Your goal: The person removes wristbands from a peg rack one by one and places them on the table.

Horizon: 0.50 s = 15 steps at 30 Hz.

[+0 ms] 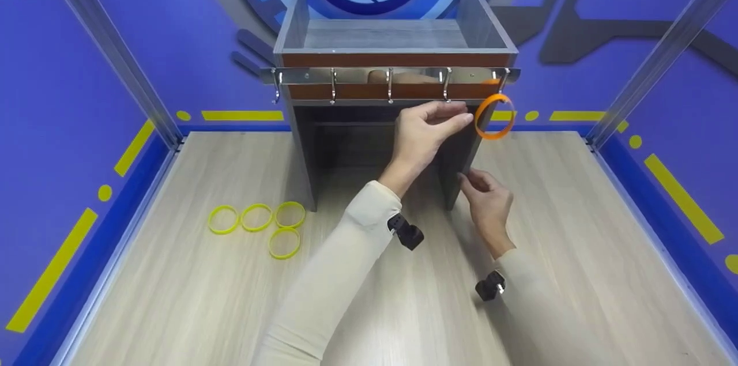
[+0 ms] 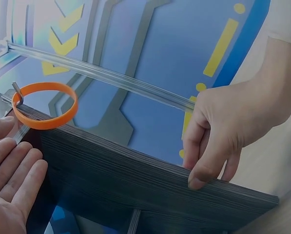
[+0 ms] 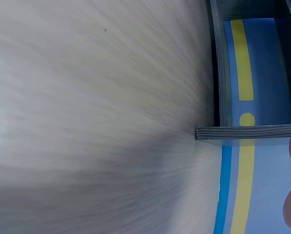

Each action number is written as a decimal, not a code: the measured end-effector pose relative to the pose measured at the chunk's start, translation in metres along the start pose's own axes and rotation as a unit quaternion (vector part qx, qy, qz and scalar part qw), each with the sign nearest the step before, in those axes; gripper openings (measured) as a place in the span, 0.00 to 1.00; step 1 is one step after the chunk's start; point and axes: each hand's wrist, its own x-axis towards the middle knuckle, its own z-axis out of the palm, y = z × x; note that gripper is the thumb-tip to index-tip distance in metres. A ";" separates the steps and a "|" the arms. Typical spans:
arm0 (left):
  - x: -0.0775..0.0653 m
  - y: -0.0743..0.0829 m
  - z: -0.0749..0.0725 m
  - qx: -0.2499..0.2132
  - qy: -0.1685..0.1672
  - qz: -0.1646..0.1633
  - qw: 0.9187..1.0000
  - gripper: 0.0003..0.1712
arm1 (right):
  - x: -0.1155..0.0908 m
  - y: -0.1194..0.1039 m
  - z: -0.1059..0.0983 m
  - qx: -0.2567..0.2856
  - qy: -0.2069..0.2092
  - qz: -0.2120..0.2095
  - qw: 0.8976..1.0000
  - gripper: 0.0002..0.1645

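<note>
An orange silicone wristband [image 1: 494, 136] hangs from the rightmost hook [image 1: 504, 79] of a metal hook rail on a grey wooden shelf [image 1: 398, 56]. My left hand [image 1: 424, 131] is raised just left of the wristband. Its thumb and relaxed fingers appear apart from the orange wristband [image 2: 45, 124] in the left wrist view. Lower down, my right hand [image 1: 490, 200] grips the front edge of the shelf's right side panel [image 2: 150, 175], thumb on one face and fingers on the other. Only a fingertip of that hand shows in the right wrist view.
Several yellow wristbands [image 1: 223, 232] lie flat on the wooden table [image 1: 190, 297], left of the shelf. The metal rail [image 1: 360, 76] carries several more hooks. Blue printed walls [image 1: 115, 20] with metal corner posts [image 1: 112, 46] enclose the table.
</note>
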 end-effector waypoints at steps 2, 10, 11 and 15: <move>0.000 0.000 0.002 0.004 0.000 -0.005 1.000 0.14 | 0.001 0.005 0.001 -0.002 0.002 -0.007 1.000 0.08; 0.004 0.001 0.009 0.000 -0.001 -0.018 1.000 0.15 | 0.008 0.040 0.002 -0.009 0.002 -0.008 1.000 0.09; 0.004 0.001 0.009 -0.002 -0.002 -0.019 1.000 0.15 | 0.008 0.041 0.002 -0.006 0.001 -0.008 1.000 0.09; 0.006 0.001 0.008 0.000 -0.014 -0.024 1.000 0.15 | 0.009 0.043 0.000 -0.004 -0.004 -0.008 1.000 0.08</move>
